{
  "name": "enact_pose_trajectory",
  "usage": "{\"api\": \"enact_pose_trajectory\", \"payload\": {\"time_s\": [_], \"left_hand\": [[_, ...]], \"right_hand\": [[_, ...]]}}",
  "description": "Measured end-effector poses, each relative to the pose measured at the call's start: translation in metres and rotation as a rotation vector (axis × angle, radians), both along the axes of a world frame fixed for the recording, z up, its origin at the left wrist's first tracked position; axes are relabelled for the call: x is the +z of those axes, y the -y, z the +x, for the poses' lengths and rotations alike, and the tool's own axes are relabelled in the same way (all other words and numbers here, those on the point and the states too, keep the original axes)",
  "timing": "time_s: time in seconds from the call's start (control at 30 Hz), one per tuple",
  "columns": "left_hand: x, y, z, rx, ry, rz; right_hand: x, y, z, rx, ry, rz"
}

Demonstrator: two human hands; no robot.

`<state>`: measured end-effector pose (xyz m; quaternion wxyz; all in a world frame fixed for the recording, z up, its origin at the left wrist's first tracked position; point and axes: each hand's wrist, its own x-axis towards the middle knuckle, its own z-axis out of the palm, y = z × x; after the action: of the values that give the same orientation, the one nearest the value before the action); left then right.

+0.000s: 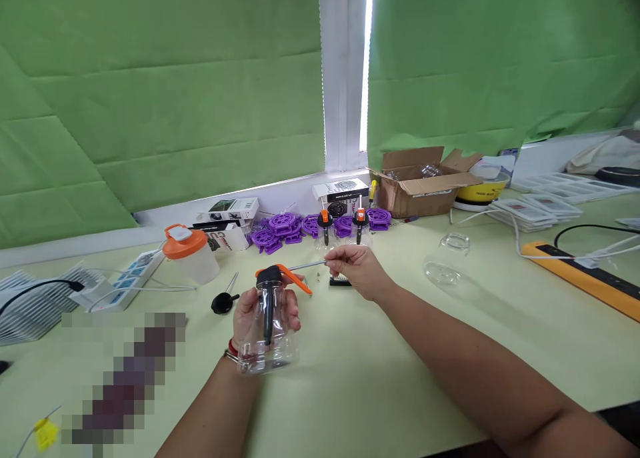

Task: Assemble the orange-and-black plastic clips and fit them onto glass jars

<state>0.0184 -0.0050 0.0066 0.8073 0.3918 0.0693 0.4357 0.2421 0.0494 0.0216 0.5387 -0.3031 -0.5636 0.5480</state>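
Note:
Low over the table, my left hand (246, 317) is wrapped around a clear plastic bottle (254, 358). The bottle tilts a little and has a black pump head (269, 275) with a dark tube inside and an orange lever (299, 280). My right hand (357, 271) pinches the end of a thin metal rod (306, 265) that reaches to the pump head; how it joins there is hidden. Behind my hands stand two similar pump bottles (361, 230). A black knob with a thin rod (225, 303) lies left of my left hand.
Purple wheel-shaped parts (283, 226) are piled at the back, beside printed boxes (227, 237). An orange-lidded container (197, 261) and a power strip (131, 281) stand left. An open cardboard box (420, 195), a clear empty bottle (445, 265) and an orange power strip (585, 278) are right.

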Motion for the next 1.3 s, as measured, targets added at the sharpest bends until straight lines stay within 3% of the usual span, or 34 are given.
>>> {"api": "enact_pose_trajectory", "payload": {"time_s": [0.17,0.33,0.47,0.6,0.73,0.8,0.9,1.0,1.07,1.3], "left_hand": [[-0.001,-0.002,-0.001,-0.005,0.008,-0.003],[0.001,0.000,0.000,-0.010,0.000,-0.001],[0.002,0.001,0.002,-0.026,-0.004,0.002],[0.000,-0.001,0.000,-0.035,-0.012,-0.011],[0.003,-0.002,-0.004,0.021,0.005,0.012],[0.005,-0.001,-0.004,0.069,0.009,0.013],[0.008,0.000,-0.004,0.118,0.007,-0.002],[0.007,0.000,-0.004,0.113,0.002,-0.028],[0.005,0.000,-0.004,0.107,0.001,-0.035],[0.004,0.000,-0.006,0.130,0.014,-0.034]], "right_hand": [[-0.003,-0.002,0.001,-0.043,0.031,0.094],[-0.002,0.000,-0.001,0.123,-0.047,-0.121],[0.001,0.001,-0.002,0.151,0.014,-0.223],[0.002,0.000,0.000,0.128,0.028,-0.163],[-0.010,-0.011,0.004,0.041,0.045,-0.049],[-0.017,-0.018,0.005,-0.029,0.159,0.022],[-0.023,-0.027,0.004,-0.125,0.532,0.173],[-0.021,-0.032,-0.005,-0.116,1.025,0.289],[-0.018,-0.035,-0.012,-0.091,1.243,0.304],[-0.017,-0.044,-0.031,-0.106,1.394,0.275]]}}
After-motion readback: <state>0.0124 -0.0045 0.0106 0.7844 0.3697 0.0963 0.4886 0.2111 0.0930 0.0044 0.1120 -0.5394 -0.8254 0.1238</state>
